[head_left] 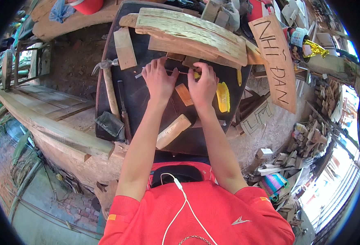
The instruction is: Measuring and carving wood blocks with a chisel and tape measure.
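My left hand [157, 79] and right hand [203, 85] both pinch one thin metal rod [176, 72] on the dark bench [143, 102], just under two stacked planks [192, 34]. One hammer [109, 87] lies left; one yellow brush [223, 96] right; open bench near me.

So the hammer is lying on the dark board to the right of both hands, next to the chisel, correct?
Not quite. In the head view the hammer lies to the left of both hands, not the right: it is left of the left hand and the right hand. It does lie on the dark board next to the chisel.
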`<action>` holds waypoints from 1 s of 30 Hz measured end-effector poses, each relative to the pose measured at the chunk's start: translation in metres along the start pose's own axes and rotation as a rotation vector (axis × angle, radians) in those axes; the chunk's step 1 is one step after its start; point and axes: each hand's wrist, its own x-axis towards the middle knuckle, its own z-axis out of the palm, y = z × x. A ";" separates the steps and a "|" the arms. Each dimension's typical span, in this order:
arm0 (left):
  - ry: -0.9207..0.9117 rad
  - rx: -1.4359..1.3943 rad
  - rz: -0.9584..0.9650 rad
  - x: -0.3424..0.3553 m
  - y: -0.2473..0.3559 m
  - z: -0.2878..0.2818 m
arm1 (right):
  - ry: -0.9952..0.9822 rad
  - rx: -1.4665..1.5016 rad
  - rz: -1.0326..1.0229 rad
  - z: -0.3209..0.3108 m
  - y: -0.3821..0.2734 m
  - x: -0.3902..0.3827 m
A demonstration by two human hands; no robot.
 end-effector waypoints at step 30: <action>-0.112 -0.208 0.142 0.000 0.041 -0.022 | -0.687 0.086 -0.491 -0.093 0.006 0.186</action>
